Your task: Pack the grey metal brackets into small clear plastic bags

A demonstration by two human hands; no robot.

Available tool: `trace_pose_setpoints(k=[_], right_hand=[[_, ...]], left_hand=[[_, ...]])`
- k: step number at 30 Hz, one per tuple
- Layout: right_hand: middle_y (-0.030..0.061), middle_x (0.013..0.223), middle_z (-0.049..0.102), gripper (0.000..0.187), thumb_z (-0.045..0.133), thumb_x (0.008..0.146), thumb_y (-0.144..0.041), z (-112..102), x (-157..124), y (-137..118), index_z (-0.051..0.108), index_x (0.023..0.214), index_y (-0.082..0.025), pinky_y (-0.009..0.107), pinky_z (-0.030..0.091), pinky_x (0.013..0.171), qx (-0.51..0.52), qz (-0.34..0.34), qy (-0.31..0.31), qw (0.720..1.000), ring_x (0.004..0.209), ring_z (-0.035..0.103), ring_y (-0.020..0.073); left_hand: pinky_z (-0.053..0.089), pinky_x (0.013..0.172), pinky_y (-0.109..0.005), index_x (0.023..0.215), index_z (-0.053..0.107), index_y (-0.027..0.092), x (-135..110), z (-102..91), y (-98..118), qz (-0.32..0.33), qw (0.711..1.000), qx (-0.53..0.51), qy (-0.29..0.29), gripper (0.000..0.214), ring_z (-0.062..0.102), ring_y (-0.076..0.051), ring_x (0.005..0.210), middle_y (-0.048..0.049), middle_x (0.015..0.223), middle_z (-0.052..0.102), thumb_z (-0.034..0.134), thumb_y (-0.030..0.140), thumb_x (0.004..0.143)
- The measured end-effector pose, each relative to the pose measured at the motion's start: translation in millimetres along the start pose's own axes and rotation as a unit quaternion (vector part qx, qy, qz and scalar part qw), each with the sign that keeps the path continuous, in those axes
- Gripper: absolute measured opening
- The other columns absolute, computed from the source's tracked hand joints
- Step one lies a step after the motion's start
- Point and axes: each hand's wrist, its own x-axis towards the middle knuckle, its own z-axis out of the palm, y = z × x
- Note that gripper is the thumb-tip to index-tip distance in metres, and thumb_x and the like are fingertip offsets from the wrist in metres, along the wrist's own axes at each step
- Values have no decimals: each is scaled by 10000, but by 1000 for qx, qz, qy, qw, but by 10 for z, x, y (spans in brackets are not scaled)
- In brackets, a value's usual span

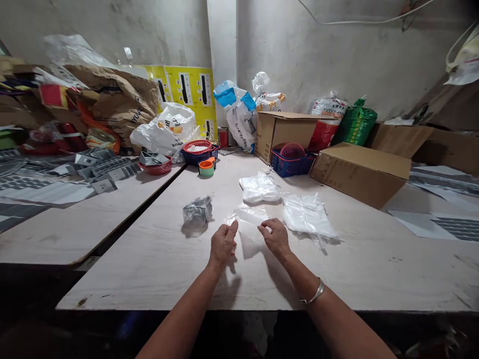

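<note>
A clear plastic bag (250,219) is stretched between my two hands, just above the pale wooden table (157,269). My left hand (223,244) pinches its left edge between thumb and fingers. On the opposite edge my right hand (275,238) grips it with the fingertips, and a silver bangle circles that wrist. To the left lies a grey part wrapped in clear plastic (197,210). Beyond the hands rests a stack of clear bags (259,187). Another stack of bags (309,215) lies just right of my right hand.
Cardboard boxes (361,172) stand at the right rear, beside a blue basket (292,163). Toward the back are an orange and green tape roll (206,168) and a red basket (197,145). Several grey metal parts (105,169) cover the left table, across a dark gap.
</note>
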Motion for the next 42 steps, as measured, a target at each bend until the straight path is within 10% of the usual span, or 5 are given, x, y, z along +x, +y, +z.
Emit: trace_pose_setpoints(k=[7,19,34,42], right_hand=[[36,782,602,78,621,748,-255,28,-52,-151,660,696,-213,296,426,734,23,-59,-49,997,793,550,178],[94,974,592,315,613,767,-417,-205,-298,-50,567,969,-180,375,418,808,-4,-189,-1,982,933,510,238],[57,786,594,200,459,846,-271,-23,-88,-89,580,711,-188,297,397,759,-31,-84,40,995,810,513,182],[89,1007,587,227,441,894,-296,-222,-103,-119,607,788,-182,348,369,857,-101,-212,59,970,1049,471,214]], left_hand=[[176,326,-158,701,520,135,3,114,71,-170,960,-194,-107,400,406,-42,362,-28,606,599,781,345,482],[179,305,-148,663,469,168,-29,163,-108,-109,964,-239,-34,403,353,-26,338,44,497,536,764,404,523],[196,341,-177,644,465,172,-87,206,-248,-30,990,-115,-78,378,311,-40,347,60,499,487,680,483,632],[457,641,-307,1130,444,175,-202,280,-302,198,954,170,144,500,553,-188,772,-87,1013,517,647,290,688]])
